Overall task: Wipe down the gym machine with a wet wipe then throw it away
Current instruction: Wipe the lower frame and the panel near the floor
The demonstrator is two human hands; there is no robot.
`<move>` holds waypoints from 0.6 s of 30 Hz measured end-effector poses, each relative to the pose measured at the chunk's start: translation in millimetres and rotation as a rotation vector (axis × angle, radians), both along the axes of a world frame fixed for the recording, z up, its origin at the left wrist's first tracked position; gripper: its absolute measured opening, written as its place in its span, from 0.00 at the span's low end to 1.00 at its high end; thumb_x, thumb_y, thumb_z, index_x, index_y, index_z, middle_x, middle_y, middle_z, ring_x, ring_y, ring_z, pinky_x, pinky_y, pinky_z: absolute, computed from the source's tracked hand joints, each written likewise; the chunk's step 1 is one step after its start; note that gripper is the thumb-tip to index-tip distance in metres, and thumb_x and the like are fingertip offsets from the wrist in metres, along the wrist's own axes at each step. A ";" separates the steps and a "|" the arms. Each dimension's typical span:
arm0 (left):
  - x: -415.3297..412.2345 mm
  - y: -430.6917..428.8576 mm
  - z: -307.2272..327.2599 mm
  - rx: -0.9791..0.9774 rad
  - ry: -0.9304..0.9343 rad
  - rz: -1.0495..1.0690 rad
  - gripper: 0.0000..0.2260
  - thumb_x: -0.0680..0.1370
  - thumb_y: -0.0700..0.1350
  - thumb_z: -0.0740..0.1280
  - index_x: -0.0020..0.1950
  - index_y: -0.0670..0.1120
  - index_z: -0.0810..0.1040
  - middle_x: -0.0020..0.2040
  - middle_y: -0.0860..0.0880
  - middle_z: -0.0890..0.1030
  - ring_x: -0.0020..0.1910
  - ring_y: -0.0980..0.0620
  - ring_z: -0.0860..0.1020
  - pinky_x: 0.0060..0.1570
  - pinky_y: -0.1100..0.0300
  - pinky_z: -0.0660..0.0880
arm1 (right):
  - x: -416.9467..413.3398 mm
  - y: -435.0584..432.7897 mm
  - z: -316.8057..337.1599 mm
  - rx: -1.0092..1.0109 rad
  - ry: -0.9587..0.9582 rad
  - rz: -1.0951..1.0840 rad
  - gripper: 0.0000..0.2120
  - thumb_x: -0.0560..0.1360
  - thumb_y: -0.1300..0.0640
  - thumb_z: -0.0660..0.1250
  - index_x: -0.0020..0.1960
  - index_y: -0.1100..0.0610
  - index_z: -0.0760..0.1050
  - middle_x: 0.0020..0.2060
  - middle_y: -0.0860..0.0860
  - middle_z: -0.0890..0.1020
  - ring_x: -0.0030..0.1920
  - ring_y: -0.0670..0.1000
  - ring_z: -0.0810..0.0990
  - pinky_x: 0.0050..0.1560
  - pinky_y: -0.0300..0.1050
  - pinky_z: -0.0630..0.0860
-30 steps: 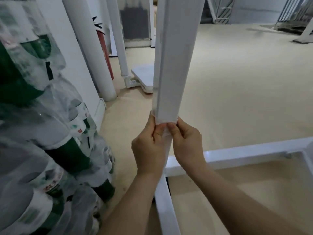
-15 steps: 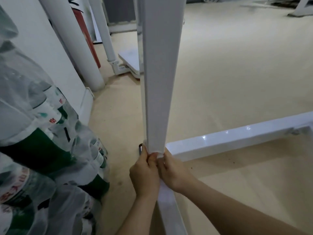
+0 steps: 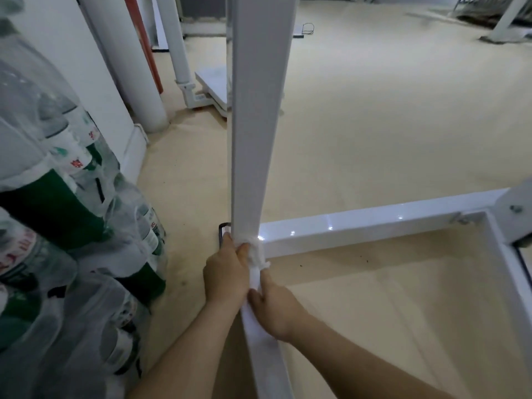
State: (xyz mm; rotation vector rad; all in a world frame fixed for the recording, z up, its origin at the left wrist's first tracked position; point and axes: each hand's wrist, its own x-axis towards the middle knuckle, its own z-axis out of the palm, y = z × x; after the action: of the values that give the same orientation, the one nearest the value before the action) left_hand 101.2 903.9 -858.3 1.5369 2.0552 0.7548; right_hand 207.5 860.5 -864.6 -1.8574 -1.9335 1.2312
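Two hands are working at lower centre: the left hand is pinching one crumpled white wet wipe round the foot of one white square steel upright, while the right hand is resting on the nearest of three white floor rails (its grip unclear). Wiping is seemingly midway; the rails are probably coming next, calling for a re-wrap.

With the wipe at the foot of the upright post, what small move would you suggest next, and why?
Probably turn the wet wipe onto the base bar and slide along: the left hand holds it bunched at the upright post's foot.
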 end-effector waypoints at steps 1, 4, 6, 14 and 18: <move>0.0 -6.8 -4.3 -0.046 0.031 -0.018 0.16 0.82 0.49 0.58 0.67 0.46 0.72 0.51 0.39 0.81 0.50 0.38 0.79 0.47 0.52 0.75 | 1.5 -9.1 -3.5 -0.009 0.002 -0.016 0.23 0.83 0.49 0.54 0.73 0.59 0.58 0.64 0.62 0.75 0.61 0.62 0.76 0.56 0.49 0.71; 1.7 -29.4 -14.8 -0.141 0.066 -0.032 0.12 0.83 0.49 0.55 0.56 0.43 0.74 0.51 0.40 0.81 0.46 0.43 0.77 0.44 0.55 0.70 | 3.9 -24.6 -9.0 -0.020 -0.038 -0.031 0.23 0.83 0.45 0.52 0.71 0.59 0.62 0.63 0.61 0.76 0.61 0.60 0.76 0.57 0.47 0.70; 3.5 -38.5 -17.5 -0.140 0.039 0.002 0.12 0.83 0.49 0.56 0.51 0.43 0.74 0.50 0.41 0.81 0.43 0.46 0.76 0.43 0.57 0.69 | 5.8 -30.4 -7.2 -0.025 -0.053 -0.022 0.21 0.83 0.43 0.52 0.66 0.59 0.66 0.59 0.60 0.79 0.58 0.60 0.78 0.55 0.47 0.71; 10.9 -86.7 -23.5 -0.278 0.038 -0.004 0.22 0.84 0.51 0.50 0.42 0.43 0.77 0.39 0.44 0.79 0.38 0.46 0.77 0.38 0.56 0.71 | 25.8 -62.6 3.6 -0.094 -0.073 0.060 0.17 0.81 0.43 0.57 0.54 0.56 0.74 0.49 0.53 0.80 0.47 0.52 0.77 0.44 0.43 0.70; 7.3 -99.8 -22.7 -0.346 0.115 -0.041 0.24 0.84 0.54 0.47 0.40 0.44 0.75 0.38 0.45 0.78 0.37 0.46 0.76 0.37 0.57 0.71 | 46.4 -76.3 8.6 -0.203 0.014 -0.013 0.23 0.79 0.44 0.60 0.42 0.63 0.77 0.38 0.55 0.81 0.42 0.56 0.81 0.41 0.43 0.73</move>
State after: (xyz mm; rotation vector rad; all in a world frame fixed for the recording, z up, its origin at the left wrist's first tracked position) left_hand 108.5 804.1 -880.9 1.4452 2.0953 0.2800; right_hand 253.9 784.2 -856.0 -1.9458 -1.8459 1.4816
